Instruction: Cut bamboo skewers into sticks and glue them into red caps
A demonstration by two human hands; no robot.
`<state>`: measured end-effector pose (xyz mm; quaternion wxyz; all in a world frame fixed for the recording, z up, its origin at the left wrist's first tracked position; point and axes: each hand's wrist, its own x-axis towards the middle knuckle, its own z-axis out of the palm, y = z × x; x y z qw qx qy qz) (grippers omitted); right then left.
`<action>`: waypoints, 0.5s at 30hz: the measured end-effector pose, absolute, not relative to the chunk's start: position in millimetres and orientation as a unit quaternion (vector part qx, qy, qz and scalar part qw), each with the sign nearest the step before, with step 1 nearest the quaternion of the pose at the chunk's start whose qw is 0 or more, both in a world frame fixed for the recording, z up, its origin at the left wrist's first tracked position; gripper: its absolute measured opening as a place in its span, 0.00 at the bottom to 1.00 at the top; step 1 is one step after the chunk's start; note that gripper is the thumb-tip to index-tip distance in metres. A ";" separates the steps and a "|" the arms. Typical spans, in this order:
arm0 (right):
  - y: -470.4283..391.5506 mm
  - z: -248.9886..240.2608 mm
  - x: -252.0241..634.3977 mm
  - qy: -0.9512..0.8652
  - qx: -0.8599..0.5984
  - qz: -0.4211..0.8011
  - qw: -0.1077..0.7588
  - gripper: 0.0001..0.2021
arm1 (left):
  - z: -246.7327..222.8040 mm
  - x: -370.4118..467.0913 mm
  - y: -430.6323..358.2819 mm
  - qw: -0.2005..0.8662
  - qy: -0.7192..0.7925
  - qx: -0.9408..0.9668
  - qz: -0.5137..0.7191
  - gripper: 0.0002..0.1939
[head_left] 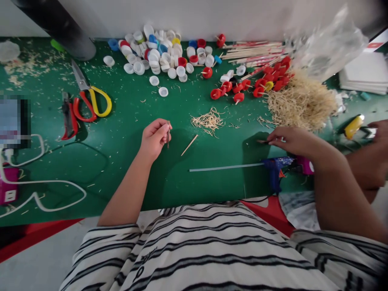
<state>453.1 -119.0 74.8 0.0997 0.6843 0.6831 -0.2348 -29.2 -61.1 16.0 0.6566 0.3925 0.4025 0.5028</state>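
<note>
Pinching a thin brown stick [168,137], the left hand [155,138] is standing out over the green tabletop [129,104], its grip clamped between thumb and fingers. Well apart, the right hand [287,140] is holding its fingertips together on a slim dark piece [262,141] — too blurred for telling what it is. The step in hand is seemingly one of handling slender parts singly; moving either is calling for a light pinch and a path avoiding the short wooden stick [189,145] lying between the hands.

Just beyond, a small heap of pale strands [209,121] is lying loose. Nearer the body, a blue glue gun [275,169] is pointing its long glue stick [226,167] leftward, crowding the space below the right hand. Red bottle caps [238,98] on sticks are sitting near a larger strand tangle [301,101] — scissors [100,102] are resting far left. Another person's hand [380,135] is showing at the right edge.
</note>
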 end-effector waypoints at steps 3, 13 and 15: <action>-114.1 66.0 454.6 0.696 0.708 -0.102 0.068 0.07 | 17.2 -28.6 -60.6 0.651 0.402 0.390 0.512 0.20; -101.1 79.7 390.6 0.611 0.773 -0.043 -0.162 0.10 | 18.4 -28.7 -60.9 0.640 0.419 0.393 0.511 0.21; -97.0 75.6 365.8 0.613 0.776 -0.108 -0.104 0.10 | 18.3 -28.3 -60.5 0.639 0.419 0.397 0.509 0.21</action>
